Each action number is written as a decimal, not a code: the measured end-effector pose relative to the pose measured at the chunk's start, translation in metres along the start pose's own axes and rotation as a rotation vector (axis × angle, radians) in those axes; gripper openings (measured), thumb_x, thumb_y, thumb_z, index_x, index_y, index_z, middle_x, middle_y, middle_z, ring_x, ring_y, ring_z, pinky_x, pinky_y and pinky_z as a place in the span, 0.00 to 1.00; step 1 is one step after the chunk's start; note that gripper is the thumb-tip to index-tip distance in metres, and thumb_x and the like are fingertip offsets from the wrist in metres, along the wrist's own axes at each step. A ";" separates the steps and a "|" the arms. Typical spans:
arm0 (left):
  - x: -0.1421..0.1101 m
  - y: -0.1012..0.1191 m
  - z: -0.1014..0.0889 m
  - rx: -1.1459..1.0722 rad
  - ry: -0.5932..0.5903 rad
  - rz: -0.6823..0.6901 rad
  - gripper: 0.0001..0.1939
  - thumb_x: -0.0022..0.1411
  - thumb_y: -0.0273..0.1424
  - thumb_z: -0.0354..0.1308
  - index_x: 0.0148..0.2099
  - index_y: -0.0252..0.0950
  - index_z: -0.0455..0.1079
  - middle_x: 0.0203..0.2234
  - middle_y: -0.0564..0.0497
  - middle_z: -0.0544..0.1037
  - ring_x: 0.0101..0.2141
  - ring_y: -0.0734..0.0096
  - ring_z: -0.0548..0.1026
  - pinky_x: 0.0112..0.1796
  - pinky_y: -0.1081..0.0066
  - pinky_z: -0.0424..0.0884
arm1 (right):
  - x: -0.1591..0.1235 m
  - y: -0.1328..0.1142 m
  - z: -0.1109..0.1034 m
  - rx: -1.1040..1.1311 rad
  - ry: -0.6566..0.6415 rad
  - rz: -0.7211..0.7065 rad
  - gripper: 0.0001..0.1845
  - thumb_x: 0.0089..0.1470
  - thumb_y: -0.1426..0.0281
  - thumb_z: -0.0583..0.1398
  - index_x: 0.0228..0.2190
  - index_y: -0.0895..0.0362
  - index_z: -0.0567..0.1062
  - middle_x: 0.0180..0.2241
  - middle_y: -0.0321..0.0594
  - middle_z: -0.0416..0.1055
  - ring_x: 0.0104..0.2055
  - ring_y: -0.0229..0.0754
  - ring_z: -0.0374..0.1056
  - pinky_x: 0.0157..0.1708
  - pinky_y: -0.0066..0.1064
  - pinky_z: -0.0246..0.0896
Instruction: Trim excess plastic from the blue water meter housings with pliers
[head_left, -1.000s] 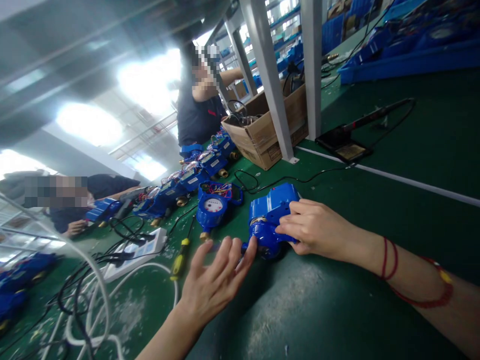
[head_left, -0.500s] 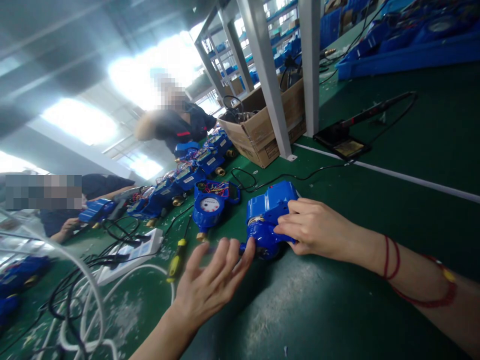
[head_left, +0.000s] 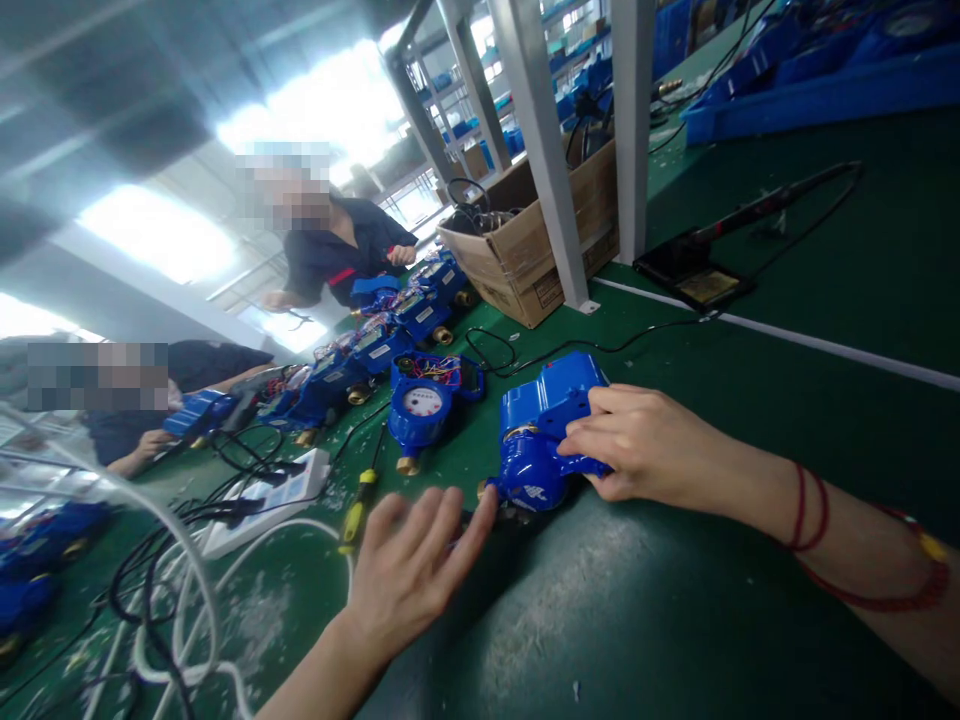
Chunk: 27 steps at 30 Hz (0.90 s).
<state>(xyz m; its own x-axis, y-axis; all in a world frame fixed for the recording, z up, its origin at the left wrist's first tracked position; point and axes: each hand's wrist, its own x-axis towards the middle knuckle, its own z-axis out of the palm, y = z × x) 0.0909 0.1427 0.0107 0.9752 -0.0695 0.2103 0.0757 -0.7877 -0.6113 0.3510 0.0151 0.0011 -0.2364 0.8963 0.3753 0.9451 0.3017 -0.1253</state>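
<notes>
1. Blue, rounded water meter (head_left: 551, 425) lies inward from the table's (head_left: 817, 460) far edge.
2. Right hand (head_left: 637, 440) pinches its glossy side, fingertips partly hidden.
3. Left hand (head_left: 409, 570), by its pipe end: blurred, grip can't be told.

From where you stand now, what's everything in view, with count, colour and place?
Box-shaped device with round cap: 1, blue, centre
Round-dialled meter with bared wires: 1, blue, to its left
Units with brass fittings: several, blue, row beyond
Power strip: 1, white, left
Screwdriver: 1, yellow and black, right of power strip
Looped cables: several, black and white, left
Cardboard box: 1, brown, back centre
Metal posts: several, grey, beside box
Pen-shaped tool on stand: 1, black, right
Plastic tray: 1, blue, upper right
Tabletop: 1, green, underneath
Other people: 2, dark clothes, back and left
Left fingers: several, bare, at device's edge
Right fingers: several, bare, gripping device
</notes>
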 end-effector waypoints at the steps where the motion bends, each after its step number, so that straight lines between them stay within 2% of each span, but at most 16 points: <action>1: 0.001 0.003 0.000 -0.053 -0.035 -0.094 0.23 0.59 0.25 0.53 0.57 0.42 0.61 0.40 0.46 0.71 0.40 0.61 0.67 0.38 0.59 0.59 | -0.001 0.000 0.000 0.006 0.008 -0.003 0.18 0.45 0.74 0.66 0.41 0.58 0.74 0.37 0.36 0.72 0.35 0.44 0.61 0.36 0.36 0.58; 4: 0.002 0.016 0.002 -0.223 -0.108 -0.445 0.22 0.56 0.28 0.54 0.55 0.39 0.62 0.42 0.44 0.70 0.42 0.57 0.66 0.40 0.58 0.60 | -0.002 0.001 -0.001 0.026 0.046 -0.009 0.18 0.42 0.76 0.67 0.39 0.59 0.75 0.37 0.38 0.72 0.34 0.44 0.62 0.36 0.36 0.59; 6: -0.001 0.028 0.005 -0.285 -0.084 -0.642 0.21 0.56 0.28 0.53 0.53 0.35 0.63 0.42 0.43 0.70 0.42 0.57 0.66 0.40 0.59 0.61 | -0.003 0.000 -0.001 0.038 0.065 -0.010 0.17 0.41 0.77 0.67 0.37 0.59 0.75 0.36 0.38 0.72 0.34 0.45 0.62 0.35 0.36 0.60; 8: -0.006 0.041 0.009 -0.283 -0.008 -0.745 0.19 0.56 0.28 0.53 0.51 0.35 0.64 0.41 0.42 0.70 0.42 0.57 0.66 0.41 0.58 0.61 | -0.004 0.000 0.000 0.042 0.072 -0.011 0.17 0.41 0.79 0.66 0.37 0.59 0.75 0.35 0.38 0.72 0.34 0.45 0.62 0.34 0.36 0.60; 13: -0.010 0.079 0.016 -0.214 0.211 -0.720 0.17 0.56 0.29 0.55 0.49 0.35 0.68 0.40 0.42 0.72 0.43 0.57 0.68 0.46 0.54 0.59 | -0.003 -0.004 0.003 0.025 0.111 0.032 0.17 0.40 0.80 0.64 0.37 0.58 0.75 0.33 0.38 0.72 0.33 0.44 0.62 0.32 0.33 0.60; 16: -0.003 0.094 0.019 -0.151 0.280 -0.686 0.16 0.57 0.26 0.53 0.48 0.37 0.69 0.38 0.43 0.73 0.42 0.60 0.69 0.48 0.53 0.56 | 0.000 -0.010 0.003 0.012 0.130 0.099 0.17 0.41 0.79 0.63 0.37 0.58 0.75 0.30 0.37 0.70 0.31 0.42 0.62 0.29 0.30 0.59; 20: 0.006 0.097 0.023 -0.103 0.269 -0.706 0.15 0.57 0.26 0.54 0.48 0.38 0.69 0.37 0.43 0.73 0.42 0.60 0.69 0.46 0.54 0.56 | 0.003 -0.019 0.004 -0.049 0.165 0.189 0.15 0.41 0.77 0.64 0.35 0.57 0.75 0.26 0.37 0.68 0.28 0.41 0.61 0.26 0.28 0.56; 27: 0.007 0.086 0.028 -0.018 0.195 -0.740 0.18 0.56 0.25 0.56 0.50 0.42 0.68 0.37 0.45 0.74 0.41 0.59 0.69 0.43 0.55 0.58 | 0.006 -0.024 0.009 -0.112 0.178 0.206 0.14 0.42 0.73 0.63 0.36 0.57 0.74 0.24 0.36 0.66 0.28 0.41 0.61 0.24 0.27 0.55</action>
<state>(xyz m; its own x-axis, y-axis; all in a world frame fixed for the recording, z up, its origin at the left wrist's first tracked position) 0.1097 0.0917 -0.0613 0.6169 0.3750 0.6920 0.6902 -0.6803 -0.2466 0.3252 0.0164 -0.0015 -0.0035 0.8609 0.5088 0.9904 0.0732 -0.1170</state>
